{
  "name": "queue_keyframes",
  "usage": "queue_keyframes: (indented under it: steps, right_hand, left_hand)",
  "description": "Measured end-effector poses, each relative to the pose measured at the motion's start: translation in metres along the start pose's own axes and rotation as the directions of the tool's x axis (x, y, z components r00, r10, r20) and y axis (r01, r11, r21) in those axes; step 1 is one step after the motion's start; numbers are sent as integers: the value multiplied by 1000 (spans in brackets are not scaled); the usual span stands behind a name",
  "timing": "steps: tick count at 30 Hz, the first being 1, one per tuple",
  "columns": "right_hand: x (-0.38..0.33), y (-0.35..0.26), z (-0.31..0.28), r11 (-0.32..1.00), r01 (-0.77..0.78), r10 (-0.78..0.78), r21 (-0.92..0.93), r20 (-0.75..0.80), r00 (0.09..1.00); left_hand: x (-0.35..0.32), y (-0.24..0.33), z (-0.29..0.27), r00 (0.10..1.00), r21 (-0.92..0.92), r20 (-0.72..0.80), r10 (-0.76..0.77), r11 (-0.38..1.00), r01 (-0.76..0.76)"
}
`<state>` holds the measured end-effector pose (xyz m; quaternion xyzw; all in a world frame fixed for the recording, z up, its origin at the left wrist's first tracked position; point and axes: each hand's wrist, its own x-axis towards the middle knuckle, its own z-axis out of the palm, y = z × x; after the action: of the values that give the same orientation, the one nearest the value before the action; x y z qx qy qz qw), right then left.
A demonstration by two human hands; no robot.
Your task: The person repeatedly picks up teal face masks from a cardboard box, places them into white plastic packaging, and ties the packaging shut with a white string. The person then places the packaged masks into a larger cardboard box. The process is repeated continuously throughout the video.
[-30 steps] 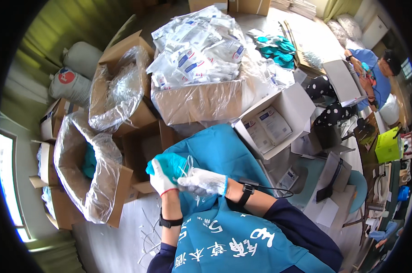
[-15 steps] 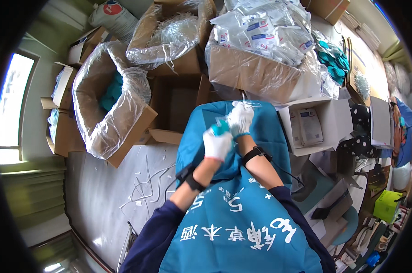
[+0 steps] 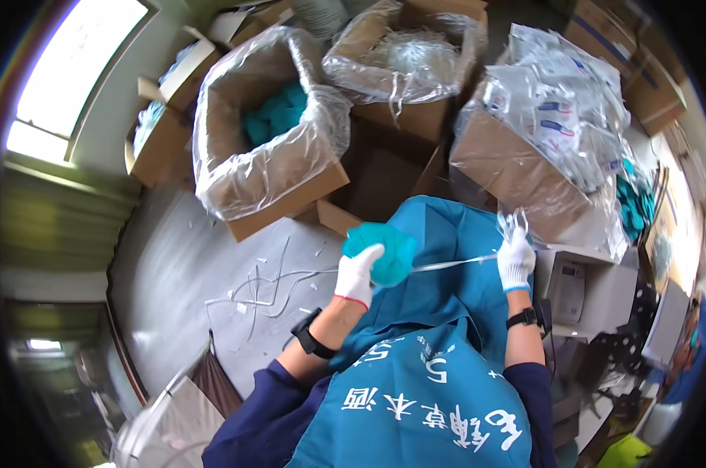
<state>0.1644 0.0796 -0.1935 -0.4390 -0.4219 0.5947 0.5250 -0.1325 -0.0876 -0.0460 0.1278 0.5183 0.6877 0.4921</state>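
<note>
My left hand (image 3: pixel 358 277), in a white glove, is closed on a teal bundle (image 3: pixel 390 253) of soft, thin material above my blue apron (image 3: pixel 431 312). A thin white strip (image 3: pixel 456 264) runs taut from the bundle across to my right hand (image 3: pixel 515 257). That hand, gloved too, is closed round a bunch of thin whitish strips (image 3: pixel 512 222), whose loose ends stick out past the fingers. Both hands are apart, at either side of my lap. What the bundle is exactly cannot be made out.
Ahead stand a plastic-lined carton (image 3: pixel 271 168) with teal pieces (image 3: pixel 276 115), another carton (image 3: pixel 415 97) with clear strips, and a carton (image 3: pixel 509 168) heaped with clear packages (image 3: pixel 556 117). A white box (image 3: pixel 603 288) sits at right. Loose strips (image 3: pixel 267 288) lie on the grey floor.
My hands have drawn apart: the left went leftward with the teal bundle, the right went rightward with the strips. A strip now stretches between them. The view has turned.
</note>
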Motion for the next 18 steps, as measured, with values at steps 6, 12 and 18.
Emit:
queue_keyframes:
  steps: [6, 12, 18]
  right_hand:
    - [-44, -68, 68, 628, 248, -134, -738, 211, 968]
    - [-71, -87, 148, 984, -175, 148, 33, 390, 909]
    - [-70, -91, 163, 901, -287, 427, -327, 539, 726]
  left_hand:
    - [23, 27, -9, 986, -50, -32, 163, 985, -164]
    - [26, 26, 18, 997, -127, -65, -50, 991, 42]
    - [23, 20, 22, 941, -340, -88, -327, 898, 280]
